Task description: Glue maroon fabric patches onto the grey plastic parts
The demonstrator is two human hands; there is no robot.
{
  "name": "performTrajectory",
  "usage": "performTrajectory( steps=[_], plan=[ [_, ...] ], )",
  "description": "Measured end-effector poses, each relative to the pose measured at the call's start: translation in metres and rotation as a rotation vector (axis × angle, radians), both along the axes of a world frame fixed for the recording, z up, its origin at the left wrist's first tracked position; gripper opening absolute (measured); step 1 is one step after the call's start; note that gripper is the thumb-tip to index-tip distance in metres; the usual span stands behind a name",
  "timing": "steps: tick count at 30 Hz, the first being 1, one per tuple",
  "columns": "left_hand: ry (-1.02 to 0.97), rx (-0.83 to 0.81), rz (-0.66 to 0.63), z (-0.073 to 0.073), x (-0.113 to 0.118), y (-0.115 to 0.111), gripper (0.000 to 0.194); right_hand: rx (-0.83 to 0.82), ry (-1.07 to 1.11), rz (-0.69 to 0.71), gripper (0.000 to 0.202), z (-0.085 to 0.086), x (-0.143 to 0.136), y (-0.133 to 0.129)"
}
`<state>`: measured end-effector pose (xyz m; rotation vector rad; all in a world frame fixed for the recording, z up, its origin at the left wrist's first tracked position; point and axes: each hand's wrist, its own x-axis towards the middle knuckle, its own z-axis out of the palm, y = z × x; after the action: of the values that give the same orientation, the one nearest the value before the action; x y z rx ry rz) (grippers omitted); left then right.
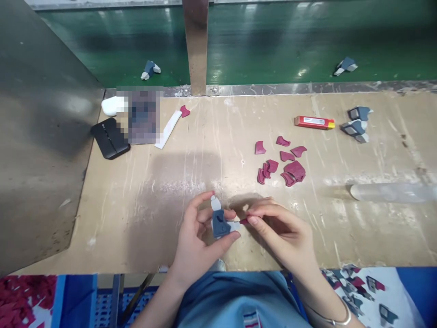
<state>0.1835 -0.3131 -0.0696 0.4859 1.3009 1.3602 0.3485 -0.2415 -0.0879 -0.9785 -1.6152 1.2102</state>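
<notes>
My left hand (201, 237) is closed around a blue-grey and white part (220, 223), its white tip pointing up and another white end pointing right. Close by on the right, my right hand (283, 230) pinches a small maroon piece (243, 221) between thumb and forefinger, right at the part's right-hand white end. Whether the two touch is too small to tell. Loose maroon pieces (295, 171) lie on the table beyond my right hand. Two more blue-grey and white parts (355, 130) sit together at the right.
On the table (153, 218) are a red and yellow box (314, 122), a clear tube (392, 192), a black case (111, 139) and a white strip (169, 130). Similar parts lie on the green belt (273, 50) behind. A metal panel (37, 136) stands left. Bins sit below the front edge.
</notes>
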Motion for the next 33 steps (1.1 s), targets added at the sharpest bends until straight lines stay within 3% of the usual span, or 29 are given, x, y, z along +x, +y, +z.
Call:
performTrajectory(
  steps=[5,9,13,19,24,29,33],
  plan=[
    [-0.058,-0.092,-0.048,0.006,0.002,-0.003,0.073,-0.074,0.129,-0.106,0.005,-0.001,-0.009,-0.005],
    [0.004,-0.089,-0.013,0.002,-0.001,-0.001,0.08,-0.054,0.086,0.05,0.004,-0.007,-0.01,-0.006],
    [0.056,-0.084,0.009,-0.002,-0.002,0.0,0.079,-0.108,0.084,0.211,0.019,-0.01,-0.004,-0.007],
    [-0.013,-0.022,-0.019,0.0,-0.003,0.002,0.072,0.219,-0.06,0.102,0.019,-0.005,0.002,-0.007],
    [-0.074,0.055,-0.11,-0.009,-0.013,0.003,0.072,0.385,-0.174,0.123,0.022,-0.002,0.001,-0.008],
    [-0.082,0.146,-0.053,-0.019,-0.01,0.004,0.069,0.546,-0.225,0.132,0.034,0.0,0.001,-0.008],
    [0.085,0.114,0.029,-0.024,-0.001,0.004,0.064,0.539,-0.191,0.035,0.054,0.002,0.011,-0.006]
  ],
)
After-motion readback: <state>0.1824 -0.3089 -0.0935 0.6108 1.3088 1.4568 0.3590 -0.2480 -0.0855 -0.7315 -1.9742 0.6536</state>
